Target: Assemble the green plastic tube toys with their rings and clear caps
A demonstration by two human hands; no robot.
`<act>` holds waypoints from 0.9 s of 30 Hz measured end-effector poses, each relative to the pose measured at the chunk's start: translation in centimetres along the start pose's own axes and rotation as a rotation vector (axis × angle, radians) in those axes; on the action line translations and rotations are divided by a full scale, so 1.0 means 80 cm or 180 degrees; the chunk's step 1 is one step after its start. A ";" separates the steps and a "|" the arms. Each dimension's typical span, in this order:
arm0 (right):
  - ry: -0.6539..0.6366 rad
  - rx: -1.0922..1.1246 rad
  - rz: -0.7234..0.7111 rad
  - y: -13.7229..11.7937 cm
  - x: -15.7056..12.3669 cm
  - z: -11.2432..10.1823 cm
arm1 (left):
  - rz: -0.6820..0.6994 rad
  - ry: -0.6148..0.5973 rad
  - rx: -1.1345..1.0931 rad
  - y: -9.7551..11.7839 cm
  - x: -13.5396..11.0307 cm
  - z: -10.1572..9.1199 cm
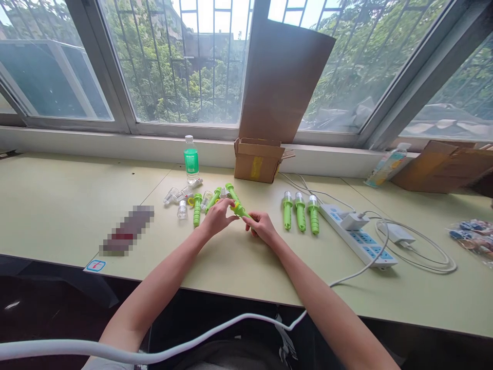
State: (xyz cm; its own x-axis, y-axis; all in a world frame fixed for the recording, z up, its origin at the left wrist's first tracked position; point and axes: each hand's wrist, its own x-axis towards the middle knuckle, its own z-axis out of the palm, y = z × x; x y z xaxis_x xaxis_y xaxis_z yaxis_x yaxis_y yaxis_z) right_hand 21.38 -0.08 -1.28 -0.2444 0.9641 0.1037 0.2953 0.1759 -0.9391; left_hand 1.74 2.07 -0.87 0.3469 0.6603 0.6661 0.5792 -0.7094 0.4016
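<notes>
Three green tubes (300, 216) beside power strip (356, 238) | bottle (191, 162) behind clear caps (182, 209) | left hand (217, 219), right hand (263, 227) gripping yellow-ringed tube (239, 209)

Bare left hand (219, 218); bare right hand (263, 226); thick, smooth white cable (185, 355)
Pale grey cloth sleeve (108, 364) below the cable; dark cloth garment (231, 356) behind it, whitish-patterned in part

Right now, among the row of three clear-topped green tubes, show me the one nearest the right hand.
The row's leftmost tube; the middle tube and rightmost tube sit farther from the right hand, toward the power strip.
</notes>
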 end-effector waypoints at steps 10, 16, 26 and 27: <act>0.0081 -0.0084 0.0082 -0.006 -0.002 0.003 | 0.0120 0.0167 0.0105 -0.005 -0.004 0.003; 0.0446 -0.0812 -0.0503 0.000 -0.001 0.006 | 0.0119 0.0228 0.0131 -0.004 -0.004 0.003; 0.0382 -0.1085 -0.0544 -0.003 -0.002 0.004 | 0.0049 0.0123 0.0051 0.000 -0.002 0.003; 0.0350 -0.1038 -0.0520 -0.004 -0.002 0.003 | 0.0039 0.0102 0.0036 0.000 -0.002 0.003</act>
State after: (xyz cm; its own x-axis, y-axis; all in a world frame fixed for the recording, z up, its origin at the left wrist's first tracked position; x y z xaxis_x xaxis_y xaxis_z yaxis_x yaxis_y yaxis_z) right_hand 21.10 -0.34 -1.10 -0.2174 0.9306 0.2946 0.5434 0.3661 -0.7554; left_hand 1.86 2.03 -1.14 0.3303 0.6432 0.6908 0.5834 -0.7145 0.3862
